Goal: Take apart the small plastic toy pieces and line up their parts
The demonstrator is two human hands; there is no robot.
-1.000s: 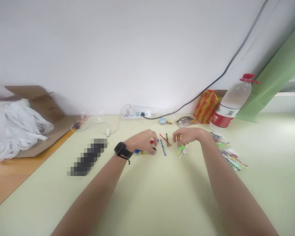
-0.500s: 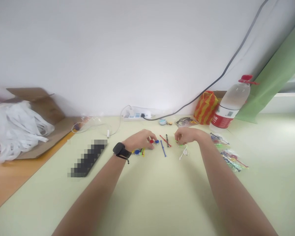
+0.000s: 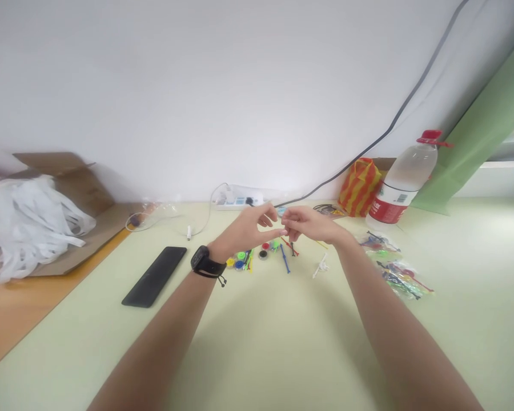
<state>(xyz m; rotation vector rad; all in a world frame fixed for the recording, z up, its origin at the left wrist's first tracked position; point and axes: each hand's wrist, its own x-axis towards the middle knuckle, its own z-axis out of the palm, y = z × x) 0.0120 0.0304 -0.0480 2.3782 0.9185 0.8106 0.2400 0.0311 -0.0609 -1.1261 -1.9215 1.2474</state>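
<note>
Both hands are raised above the tabletop (image 3: 261,342), fingertips meeting: the left hand (image 3: 251,229) and right hand (image 3: 305,224) pinch something too small to make out, perhaps a thin stick. Below them lie small round caps (image 3: 263,251) in red, green, blue and yellow, beside thin coloured sticks (image 3: 285,260).

Both forearms are bare, with no sleeves in view. Behind the fingers of the left hand (image 3: 246,231), a black watch (image 3: 203,264) with a dark band circles the wrist; a short black cord, perhaps a strap end, hangs from it. The right hand (image 3: 308,224) wears nothing.
</note>
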